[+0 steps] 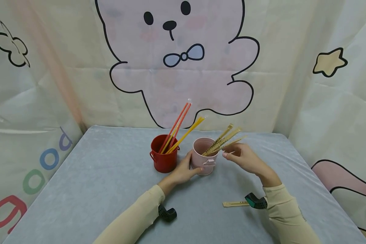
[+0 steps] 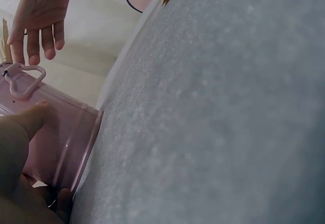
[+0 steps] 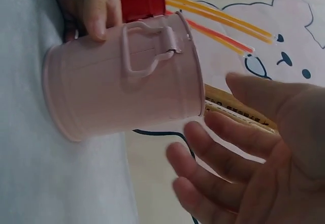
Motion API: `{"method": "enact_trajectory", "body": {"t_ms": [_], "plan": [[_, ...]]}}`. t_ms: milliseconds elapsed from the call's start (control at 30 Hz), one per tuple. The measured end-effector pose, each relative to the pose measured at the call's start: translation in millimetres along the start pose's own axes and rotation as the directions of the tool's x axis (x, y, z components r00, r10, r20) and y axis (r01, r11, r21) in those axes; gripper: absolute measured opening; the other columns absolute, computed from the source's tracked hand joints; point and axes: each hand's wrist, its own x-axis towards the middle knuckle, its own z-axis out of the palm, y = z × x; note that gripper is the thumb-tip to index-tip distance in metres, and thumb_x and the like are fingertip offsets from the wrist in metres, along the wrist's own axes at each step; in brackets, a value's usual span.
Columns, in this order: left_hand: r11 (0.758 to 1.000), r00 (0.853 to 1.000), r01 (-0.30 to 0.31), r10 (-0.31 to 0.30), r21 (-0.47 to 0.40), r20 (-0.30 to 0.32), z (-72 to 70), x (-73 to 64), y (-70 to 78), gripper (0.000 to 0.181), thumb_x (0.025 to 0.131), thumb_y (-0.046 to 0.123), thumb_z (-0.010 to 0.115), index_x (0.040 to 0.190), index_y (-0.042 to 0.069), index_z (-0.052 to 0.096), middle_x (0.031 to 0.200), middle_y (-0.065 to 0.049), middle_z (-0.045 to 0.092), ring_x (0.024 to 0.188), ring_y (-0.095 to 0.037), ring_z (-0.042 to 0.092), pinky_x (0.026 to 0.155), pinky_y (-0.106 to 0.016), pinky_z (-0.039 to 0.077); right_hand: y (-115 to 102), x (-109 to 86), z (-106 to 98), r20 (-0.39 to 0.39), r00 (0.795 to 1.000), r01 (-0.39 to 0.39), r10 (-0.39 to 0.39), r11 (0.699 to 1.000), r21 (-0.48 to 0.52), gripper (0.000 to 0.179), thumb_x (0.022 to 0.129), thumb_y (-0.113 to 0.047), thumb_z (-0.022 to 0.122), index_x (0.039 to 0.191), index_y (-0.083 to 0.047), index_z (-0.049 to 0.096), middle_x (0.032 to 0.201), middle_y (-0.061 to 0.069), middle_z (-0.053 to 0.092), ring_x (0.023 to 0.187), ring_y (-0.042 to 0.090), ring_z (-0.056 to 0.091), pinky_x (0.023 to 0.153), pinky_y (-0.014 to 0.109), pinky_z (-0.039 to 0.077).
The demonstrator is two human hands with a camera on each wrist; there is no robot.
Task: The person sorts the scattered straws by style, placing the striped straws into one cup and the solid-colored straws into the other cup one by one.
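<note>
My left hand (image 1: pixel 181 172) grips a small pink metal bucket (image 1: pixel 198 159) low on its side, thumb across the front and fingers behind. The bucket stands upright on the table. Several paper-wrapped chopsticks (image 1: pixel 223 140) lean out of it to the right. Just right of its rim is my right hand (image 1: pixel 247 158), fingers loosely bent and thumb apart. In the right wrist view nothing lies between that thumb and the fingers (image 3: pixel 213 148), which are right beside the chopsticks (image 3: pixel 238 107).
Left of the pink bucket stands a red bucket (image 1: pixel 163 164) with red straws (image 1: pixel 181 118) and yellow straws (image 1: pixel 190 129) leaning out. Another wrapped pair of chopsticks (image 1: pixel 234 204) lies on the blue-grey cloth (image 1: pixel 94 189) near my right wrist. A printed curtain (image 1: pixel 79 78) hangs behind the table.
</note>
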Motion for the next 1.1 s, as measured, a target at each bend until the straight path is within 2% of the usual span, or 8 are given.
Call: {"method": "enact_trajectory", "body": {"t_ms": [200, 367, 500, 600, 733, 867, 967, 1100], "plan": [[1.000, 1.000, 0.002, -0.002, 0.013, -0.004, 1.3, 3.9, -5.8, 0.085, 0.094, 0.032, 0.072, 0.161, 0.021, 0.021, 0.165, -0.002, 0.031, 0.156, -0.022, 0.025, 0.127, -0.050, 0.022, 6, -16.1, -4, 0.110, 0.992, 0.061, -0.064, 0.998, 0.030, 0.031, 0.099, -0.018, 0.065, 0.124, 0.000, 0.065, 0.111, 0.011, 0.070, 0.103, 0.017, 0.067, 0.087, 0.024, 0.055], [1.000, 1.000, 0.004, -0.004, -0.003, -0.013, 1.2, 2.8, -4.8, 0.084, 0.094, 0.031, 0.072, 0.160, 0.020, 0.022, 0.164, -0.003, 0.031, 0.155, -0.023, 0.025, 0.127, -0.051, 0.022, 17, -41.0, -10, 0.127, 0.986, 0.094, -0.104, 0.992, 0.081, 0.029, 0.098, -0.013, 0.066, 0.124, 0.000, 0.064, 0.110, 0.012, 0.069, 0.097, 0.007, 0.066, 0.083, 0.023, 0.056], [1.000, 1.000, -0.002, 0.002, 0.003, -0.014, 1.7, 2.9, -6.2, 0.083, 0.094, 0.030, 0.071, 0.160, 0.019, 0.022, 0.164, -0.004, 0.031, 0.155, -0.024, 0.025, 0.127, -0.051, 0.023, 30, -60.5, -11, 0.171, 0.976, 0.124, -0.137, 0.989, 0.085, 0.031, 0.096, -0.010, 0.068, 0.124, 0.001, 0.064, 0.107, 0.017, 0.070, 0.095, 0.007, 0.066, 0.080, 0.023, 0.055], [1.000, 1.000, -0.002, 0.002, 0.003, -0.011, 2.5, 3.4, -7.1, 0.083, 0.094, 0.031, 0.071, 0.160, 0.020, 0.022, 0.164, -0.004, 0.031, 0.155, -0.023, 0.025, 0.127, -0.051, 0.023, 40, -72.9, -12, 0.254, 0.955, 0.137, -0.155, 0.987, 0.088, 0.033, 0.095, -0.009, 0.069, 0.125, 0.002, 0.064, 0.107, 0.017, 0.070, 0.095, 0.012, 0.067, 0.080, 0.025, 0.056], [1.000, 1.000, 0.004, -0.004, -0.002, -0.009, 0.9, 2.5, -7.1, 0.084, 0.094, 0.031, 0.072, 0.160, 0.021, 0.021, 0.164, -0.003, 0.031, 0.155, -0.024, 0.026, 0.126, -0.051, 0.024, 51, -81.3, -11, 0.387, 0.906, 0.137, -0.169, 0.985, 0.107, 0.035, 0.093, -0.014, 0.072, 0.124, 0.000, 0.066, 0.109, 0.014, 0.072, 0.095, 0.016, 0.066, 0.079, 0.028, 0.057], [1.000, 1.000, 0.011, -0.011, -0.002, -0.006, 0.3, 2.7, -5.9, 0.085, 0.093, 0.032, 0.072, 0.160, 0.022, 0.021, 0.164, -0.001, 0.031, 0.155, -0.022, 0.025, 0.127, -0.049, 0.024, 58, -82.4, -6, 0.476, 0.866, 0.073, -0.153, 0.980, 0.183, 0.033, 0.091, -0.017, 0.075, 0.118, 0.000, 0.069, 0.101, 0.018, 0.071, 0.087, 0.012, 0.063, 0.073, 0.025, 0.054], [1.000, 1.000, 0.004, -0.004, 0.002, -0.006, 0.5, 3.2, -4.7, 0.085, 0.093, 0.032, 0.072, 0.160, 0.022, 0.021, 0.164, -0.001, 0.031, 0.155, -0.021, 0.026, 0.127, -0.049, 0.024, 62, -79.7, 1, 0.495, 0.855, 0.033, -0.154, 0.969, 0.245, 0.027, 0.088, -0.015, 0.076, 0.109, 0.001, 0.070, 0.087, 0.026, 0.061, 0.076, 0.012, 0.056, 0.064, 0.024, 0.049], [1.000, 1.000, 0.013, -0.013, 0.014, -0.010, 1.9, 2.5, -4.2, 0.084, 0.093, 0.031, 0.072, 0.160, 0.023, 0.022, 0.164, -0.001, 0.032, 0.154, -0.022, 0.027, 0.126, -0.050, 0.025, 67, -78.7, 10, 0.478, 0.861, 0.045, -0.172, 0.963, 0.265, 0.018, 0.086, -0.009, 0.077, 0.097, 0.001, 0.069, 0.077, 0.028, 0.051, 0.067, 0.013, 0.048, 0.055, 0.026, 0.042]]}}
